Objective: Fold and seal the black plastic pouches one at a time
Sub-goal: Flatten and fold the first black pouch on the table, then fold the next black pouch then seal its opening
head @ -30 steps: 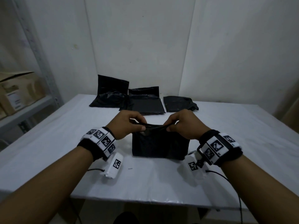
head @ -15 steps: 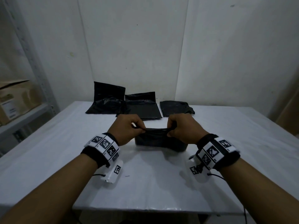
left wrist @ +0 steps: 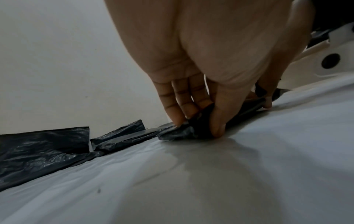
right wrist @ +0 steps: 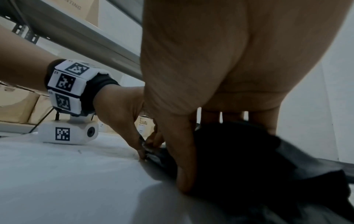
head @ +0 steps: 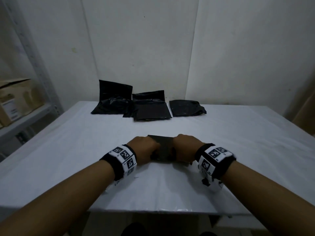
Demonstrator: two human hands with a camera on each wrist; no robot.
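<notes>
Pouch in work: the black pouch (head: 164, 147) lies flat on the near middle of the white table (head: 238, 150), between my two hands, so the surface backs the fold while I press it down.
Left hand: my left hand (head: 144, 150) pinches the pouch's left end, thumb on the near side and fingers (left wrist: 179, 112) on the far side, pinning the film to the table.
Right hand: my right hand (head: 185, 148) grips the right end the same way, thumb pressed down at the near edge; I judge the matched grip keeps the crease straight.
Waiting pouches: the other black pouches (head: 150, 109) sit at the far edge by the wall, well apart, so only one is handled at a time.
Material: thin, glossy, crinkled plastic film that bunches under my fingertips; likely springs back unless held.
Table cover: smooth, pale, slightly wrinkled sheet.
Surroundings: cardboard boxes (head: 15, 99) on a metal shelf at far left.
</notes>
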